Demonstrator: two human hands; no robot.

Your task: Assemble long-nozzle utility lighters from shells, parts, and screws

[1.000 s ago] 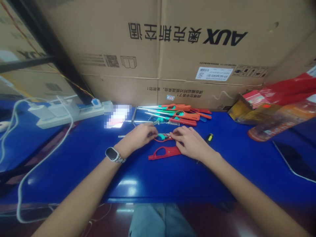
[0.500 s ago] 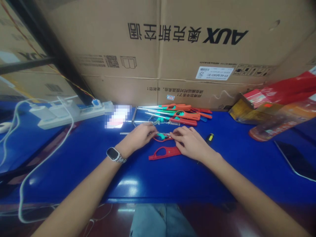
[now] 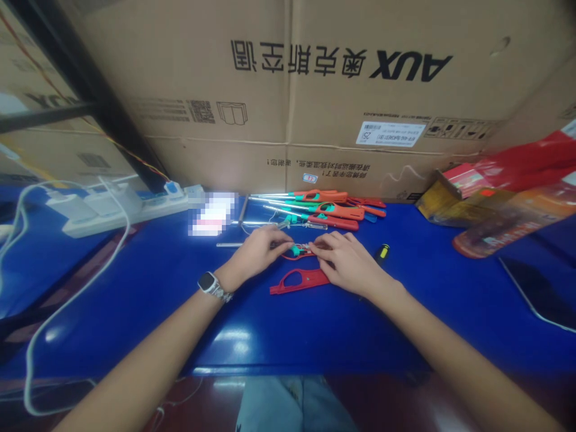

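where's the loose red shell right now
In the head view, the red shell lies near the middle of the blue table, just on the near side of the open lighter, its right end hidden by the right hand.

Positions are referred to the orange-red plastic lighter handle with a turquoise trigger. The bare left hand is placed at the handle's left end, back upward; its fingers are curled and its thumb is extended, the tips being pressed to the handle in a pinch. The bare right hand is placed at the right end, back upward, fingers bent, tips likewise pinched. The hands are separated by a narrow gap. The left forearm is slanted in from the handle's near left, the right forearm from its near right.
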